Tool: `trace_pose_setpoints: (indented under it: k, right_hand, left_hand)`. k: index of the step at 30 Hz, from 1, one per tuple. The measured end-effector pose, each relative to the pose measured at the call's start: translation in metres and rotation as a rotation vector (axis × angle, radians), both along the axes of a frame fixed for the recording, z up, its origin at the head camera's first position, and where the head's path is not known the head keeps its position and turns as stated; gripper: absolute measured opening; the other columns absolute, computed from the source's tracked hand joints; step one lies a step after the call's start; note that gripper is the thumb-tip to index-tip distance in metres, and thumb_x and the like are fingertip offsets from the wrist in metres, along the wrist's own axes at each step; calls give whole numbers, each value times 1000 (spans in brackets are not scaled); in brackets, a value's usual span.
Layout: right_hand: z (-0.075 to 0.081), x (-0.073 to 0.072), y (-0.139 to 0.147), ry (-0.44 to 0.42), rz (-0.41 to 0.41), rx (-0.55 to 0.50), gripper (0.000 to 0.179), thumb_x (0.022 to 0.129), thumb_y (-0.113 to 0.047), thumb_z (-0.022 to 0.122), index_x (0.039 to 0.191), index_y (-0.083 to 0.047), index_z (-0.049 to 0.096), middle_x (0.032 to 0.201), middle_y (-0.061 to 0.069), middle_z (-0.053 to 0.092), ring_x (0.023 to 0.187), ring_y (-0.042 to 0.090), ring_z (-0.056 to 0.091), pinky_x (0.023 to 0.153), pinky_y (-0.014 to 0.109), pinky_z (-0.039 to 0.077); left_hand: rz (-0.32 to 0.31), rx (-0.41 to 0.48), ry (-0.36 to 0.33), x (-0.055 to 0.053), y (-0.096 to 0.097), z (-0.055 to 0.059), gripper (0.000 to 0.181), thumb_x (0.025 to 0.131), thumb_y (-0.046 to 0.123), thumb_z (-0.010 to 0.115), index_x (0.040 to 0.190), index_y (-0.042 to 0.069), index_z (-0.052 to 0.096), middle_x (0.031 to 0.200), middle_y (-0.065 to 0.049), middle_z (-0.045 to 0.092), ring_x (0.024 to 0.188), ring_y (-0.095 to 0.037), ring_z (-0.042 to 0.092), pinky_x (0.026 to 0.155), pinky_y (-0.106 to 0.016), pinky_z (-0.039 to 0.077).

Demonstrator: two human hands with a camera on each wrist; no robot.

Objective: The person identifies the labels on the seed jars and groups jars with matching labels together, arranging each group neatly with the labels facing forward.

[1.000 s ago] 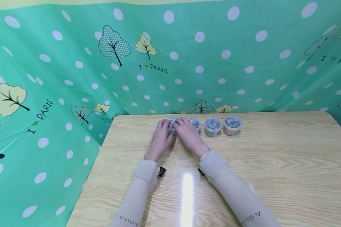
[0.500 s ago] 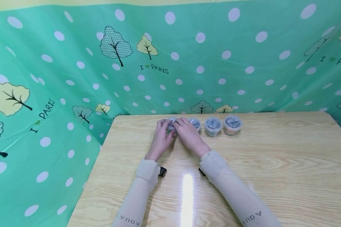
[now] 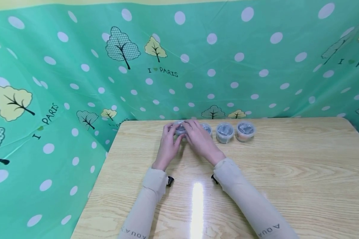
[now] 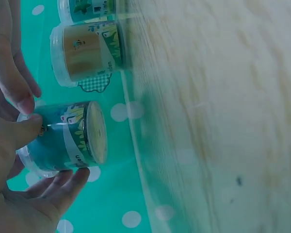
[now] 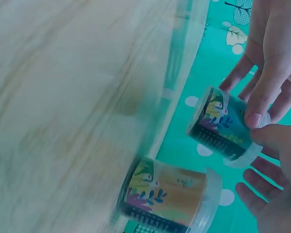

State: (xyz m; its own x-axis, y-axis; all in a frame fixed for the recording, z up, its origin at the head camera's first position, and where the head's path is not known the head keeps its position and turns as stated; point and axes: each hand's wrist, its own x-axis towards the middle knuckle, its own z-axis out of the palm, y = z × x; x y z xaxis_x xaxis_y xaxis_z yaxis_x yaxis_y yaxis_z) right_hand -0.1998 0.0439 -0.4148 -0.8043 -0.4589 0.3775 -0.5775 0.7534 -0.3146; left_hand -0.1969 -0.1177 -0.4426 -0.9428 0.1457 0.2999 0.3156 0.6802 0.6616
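Between both hands is a small clear plastic tub (image 4: 63,136) with teal contents, a printed label and a clear lid (image 5: 251,156). It is raised off the table and tilted, its base showing in the left wrist view. My left hand (image 3: 167,146) grips it, with the fingers round its side and the thumb (image 4: 22,131) on the wall by the lid. My right hand (image 3: 198,139) holds the lid end, its thumb (image 5: 276,135) at the rim. In the head view the fingers partly cover the lid.
Right of the held tub stand three similar lidded tubs in a row: one partly behind the right hand (image 3: 207,128), a middle tub (image 3: 225,132) and an end tub (image 3: 245,131). The wooden table (image 3: 287,172) meets a green dotted cloth (image 3: 194,63) at its back edge.
Both hands have shifted slightly up and back with the tub, and the right forearm has moved a little to the right. The other tubs stay in place.
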Motion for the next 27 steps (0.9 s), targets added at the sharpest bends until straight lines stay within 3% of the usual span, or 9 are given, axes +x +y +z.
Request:
trace_pose_setpoints:
  k: [4,10,14,19,27]
  right_hand:
    - [0,2,5,0,-14,1,48,97,-14,62,141,-1,49,144,18,49,139,33,41,119,46,34]
    - [-3,5,13,28,-15,-10,54,96,-17,64,143,2,45,145,20,47,139,35,42,118,48,36]
    - [-3,9,19,6,-26,-21,61,96,-21,65,148,1,40,151,20,42,141,35,39,119,50,34]
    - [-1,15,27,-27,-29,-46,63,98,-26,63,150,-2,37,155,17,37,141,35,39,119,50,33]
    - [0,22,37,-79,17,-114,63,99,-31,60,154,-12,34,154,12,41,140,31,41,116,50,37]
  left_hand:
    - [-9,41,16,3,1,-1,48,97,19,64,142,9,51,146,-14,38,121,-27,57,105,-36,51]
    - [-29,119,32,9,3,-2,45,97,16,63,140,7,52,145,-16,38,128,-28,51,106,-38,50]
    - [-39,168,49,13,5,2,43,97,15,64,137,5,55,142,-17,40,127,-31,52,103,-39,53]
    - [-53,231,17,18,6,8,42,95,17,67,135,6,57,140,-17,42,124,-31,53,99,-35,55]
    - [-93,268,13,28,6,15,42,95,19,67,134,8,58,140,-15,42,124,-29,53,99,-38,55]
